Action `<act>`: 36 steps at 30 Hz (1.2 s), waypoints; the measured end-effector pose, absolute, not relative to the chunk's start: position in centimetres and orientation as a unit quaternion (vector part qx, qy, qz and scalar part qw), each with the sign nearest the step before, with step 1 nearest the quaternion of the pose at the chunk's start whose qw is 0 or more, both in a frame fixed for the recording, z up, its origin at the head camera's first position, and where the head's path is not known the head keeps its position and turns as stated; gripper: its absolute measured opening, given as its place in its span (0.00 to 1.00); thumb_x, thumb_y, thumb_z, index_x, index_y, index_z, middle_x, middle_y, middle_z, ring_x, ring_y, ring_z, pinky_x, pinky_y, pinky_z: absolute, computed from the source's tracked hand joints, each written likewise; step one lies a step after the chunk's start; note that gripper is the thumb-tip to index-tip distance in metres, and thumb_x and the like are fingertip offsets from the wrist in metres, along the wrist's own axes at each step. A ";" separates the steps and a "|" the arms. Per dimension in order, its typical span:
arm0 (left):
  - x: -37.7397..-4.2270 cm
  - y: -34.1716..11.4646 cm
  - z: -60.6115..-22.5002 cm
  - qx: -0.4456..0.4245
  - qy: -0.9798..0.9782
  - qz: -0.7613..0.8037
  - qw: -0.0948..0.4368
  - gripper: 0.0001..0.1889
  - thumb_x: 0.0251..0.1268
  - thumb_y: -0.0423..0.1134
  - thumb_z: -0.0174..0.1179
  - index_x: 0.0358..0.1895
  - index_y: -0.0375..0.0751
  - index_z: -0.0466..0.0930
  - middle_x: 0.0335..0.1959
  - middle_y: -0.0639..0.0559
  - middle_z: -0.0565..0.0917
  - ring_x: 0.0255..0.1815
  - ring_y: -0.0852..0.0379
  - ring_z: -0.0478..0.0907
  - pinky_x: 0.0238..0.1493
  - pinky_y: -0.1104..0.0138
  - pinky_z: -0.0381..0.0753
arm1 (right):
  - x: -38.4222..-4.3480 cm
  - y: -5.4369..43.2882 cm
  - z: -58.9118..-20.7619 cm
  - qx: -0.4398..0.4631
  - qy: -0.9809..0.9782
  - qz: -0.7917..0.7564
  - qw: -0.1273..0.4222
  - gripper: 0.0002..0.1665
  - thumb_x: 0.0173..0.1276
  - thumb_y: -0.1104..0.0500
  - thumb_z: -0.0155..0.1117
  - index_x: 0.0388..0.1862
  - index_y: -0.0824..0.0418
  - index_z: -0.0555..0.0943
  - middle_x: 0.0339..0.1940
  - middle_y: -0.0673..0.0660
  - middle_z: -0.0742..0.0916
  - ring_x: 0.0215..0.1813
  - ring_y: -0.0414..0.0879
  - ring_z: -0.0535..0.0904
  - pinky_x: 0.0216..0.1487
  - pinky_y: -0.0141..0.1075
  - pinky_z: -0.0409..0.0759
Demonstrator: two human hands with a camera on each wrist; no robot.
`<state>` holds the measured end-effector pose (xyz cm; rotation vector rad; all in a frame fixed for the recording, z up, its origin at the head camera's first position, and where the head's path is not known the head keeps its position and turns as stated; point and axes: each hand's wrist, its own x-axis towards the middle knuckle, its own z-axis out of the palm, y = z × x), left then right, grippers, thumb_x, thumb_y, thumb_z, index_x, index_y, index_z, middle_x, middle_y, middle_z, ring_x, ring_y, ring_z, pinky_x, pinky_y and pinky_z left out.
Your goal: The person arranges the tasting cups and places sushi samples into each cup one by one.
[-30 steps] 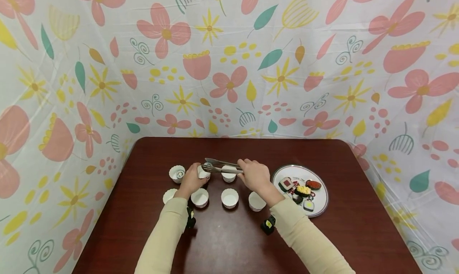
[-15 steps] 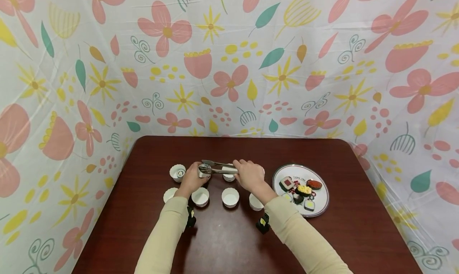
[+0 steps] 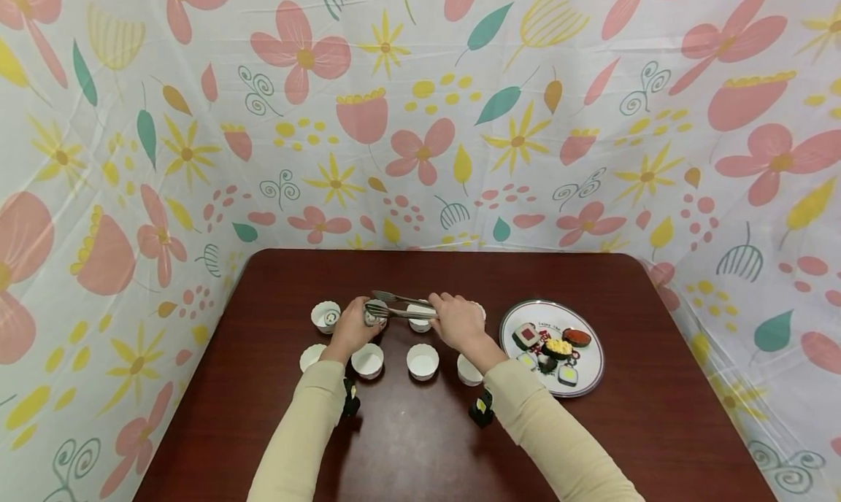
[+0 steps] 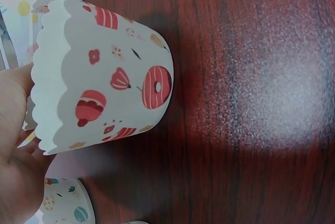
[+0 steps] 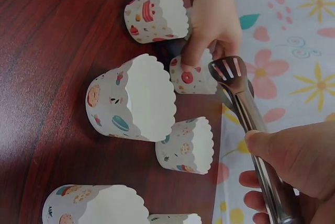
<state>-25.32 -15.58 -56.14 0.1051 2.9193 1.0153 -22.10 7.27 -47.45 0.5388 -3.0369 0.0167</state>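
My left hand [image 3: 353, 334] grips a scalloped white paper baking cup [image 5: 194, 80] by its side, in the back row on the table. The stainless tongs [image 3: 410, 312] are in my right hand [image 3: 460, 322], which curls round their handle. Their slotted tips lie over that cup's mouth, slightly parted, as the head view shows. Something greenish shows inside the cup, partly hidden by the tongs. In the left wrist view, a cup with red doughnut prints [image 4: 118, 82] stands in front of my left fingers. Another back-row cup [image 3: 320, 314] holds a small sushi roll [image 3: 331, 317].
More white cups stand in two rows, such as a front cup [image 3: 422, 362] and one near my right wrist [image 3: 469, 371]. On the right, an oval plate [image 3: 591, 374] bears several toy sushi pieces [image 3: 558, 349]. A flowered cloth [image 3: 420, 86] hangs behind the table.
My right hand has moved left, taking the tongs' tips further over the cup. The tips come closer together, then part slightly. My left hand stays at the cup.
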 end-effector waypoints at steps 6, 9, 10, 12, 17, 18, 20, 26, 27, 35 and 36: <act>-25.3 -15.5 -56.1 0.033 0.946 0.322 0.021 0.34 0.53 0.41 0.66 0.63 0.38 0.62 0.55 0.41 0.73 0.50 0.45 0.75 0.44 0.54 0.76 | -21.9 7.9 -47.6 0.167 -0.985 0.020 0.033 0.19 0.61 0.47 0.63 0.48 0.52 0.74 0.40 0.51 0.81 0.37 0.50 0.78 0.31 0.44 0.78; -25.2 -15.5 -56.1 0.030 0.946 0.321 0.022 0.34 0.53 0.41 0.66 0.63 0.39 0.62 0.56 0.42 0.73 0.50 0.45 0.75 0.44 0.55 0.76 | -21.8 8.2 -47.6 0.168 -0.985 0.022 0.041 0.19 0.60 0.48 0.64 0.47 0.53 0.74 0.39 0.52 0.81 0.36 0.50 0.77 0.28 0.43 0.77; -25.2 -15.5 -56.1 0.030 0.946 0.322 0.023 0.34 0.53 0.40 0.66 0.63 0.39 0.62 0.56 0.41 0.73 0.50 0.45 0.75 0.44 0.55 0.76 | -21.7 8.3 -47.6 0.168 -0.985 0.023 0.043 0.20 0.60 0.48 0.65 0.47 0.53 0.74 0.39 0.52 0.81 0.36 0.50 0.77 0.27 0.43 0.77; -25.2 -15.4 -56.1 0.030 0.945 0.324 0.026 0.34 0.53 0.40 0.66 0.63 0.39 0.62 0.57 0.41 0.72 0.50 0.45 0.75 0.43 0.55 0.77 | -21.5 8.5 -47.5 0.170 -0.984 0.026 0.050 0.20 0.59 0.48 0.66 0.46 0.54 0.74 0.37 0.52 0.81 0.35 0.51 0.77 0.25 0.44 0.76; -25.2 -15.4 -56.2 0.032 0.945 0.326 0.027 0.34 0.53 0.41 0.66 0.63 0.39 0.62 0.58 0.41 0.72 0.50 0.44 0.75 0.43 0.55 0.77 | -21.2 9.6 -47.2 0.176 -0.982 0.025 0.068 0.20 0.58 0.48 0.66 0.45 0.55 0.74 0.37 0.53 0.81 0.34 0.51 0.77 0.24 0.43 0.75; -25.2 -15.4 -56.2 0.032 0.945 0.325 0.026 0.34 0.53 0.41 0.66 0.63 0.39 0.62 0.58 0.41 0.72 0.50 0.44 0.75 0.43 0.54 0.76 | -21.1 9.8 -47.1 0.177 -0.981 0.024 0.073 0.20 0.58 0.48 0.66 0.45 0.55 0.74 0.37 0.53 0.81 0.34 0.51 0.77 0.24 0.42 0.75; -25.2 -15.4 -56.1 0.033 0.945 0.325 0.024 0.34 0.53 0.40 0.66 0.63 0.38 0.62 0.58 0.41 0.72 0.51 0.43 0.75 0.44 0.54 0.76 | -21.0 10.4 -47.0 0.181 -0.980 0.022 0.084 0.21 0.57 0.48 0.67 0.46 0.55 0.74 0.36 0.53 0.81 0.34 0.50 0.77 0.24 0.41 0.75; -25.1 -15.4 -56.0 0.033 0.943 0.330 0.026 0.34 0.53 0.40 0.66 0.63 0.38 0.62 0.57 0.41 0.72 0.52 0.43 0.74 0.46 0.53 0.76 | -20.3 12.4 -47.0 0.194 -0.975 0.024 0.106 0.22 0.56 0.49 0.69 0.46 0.56 0.75 0.35 0.54 0.81 0.33 0.51 0.77 0.24 0.41 0.74; -25.1 -15.4 -56.0 0.032 0.943 0.331 0.026 0.34 0.52 0.40 0.66 0.63 0.38 0.63 0.57 0.41 0.72 0.52 0.43 0.74 0.46 0.52 0.76 | -20.2 12.7 -47.0 0.197 -0.974 0.023 0.112 0.22 0.55 0.50 0.69 0.46 0.56 0.75 0.35 0.54 0.81 0.33 0.52 0.77 0.24 0.41 0.74; -25.1 -15.4 -56.1 0.031 0.943 0.332 0.019 0.34 0.51 0.40 0.67 0.62 0.37 0.63 0.56 0.41 0.73 0.52 0.43 0.74 0.47 0.52 0.75 | -18.8 16.2 -47.1 0.202 -0.969 0.021 0.144 0.25 0.53 0.52 0.70 0.47 0.60 0.75 0.36 0.57 0.81 0.34 0.54 0.78 0.24 0.42 0.75; -25.1 -15.4 -56.1 0.032 0.943 0.332 0.018 0.34 0.51 0.41 0.67 0.62 0.37 0.63 0.56 0.41 0.73 0.52 0.43 0.74 0.47 0.52 0.75 | -18.6 16.7 -47.0 0.198 -0.969 0.023 0.144 0.25 0.53 0.52 0.71 0.47 0.60 0.75 0.36 0.57 0.81 0.34 0.54 0.78 0.23 0.42 0.75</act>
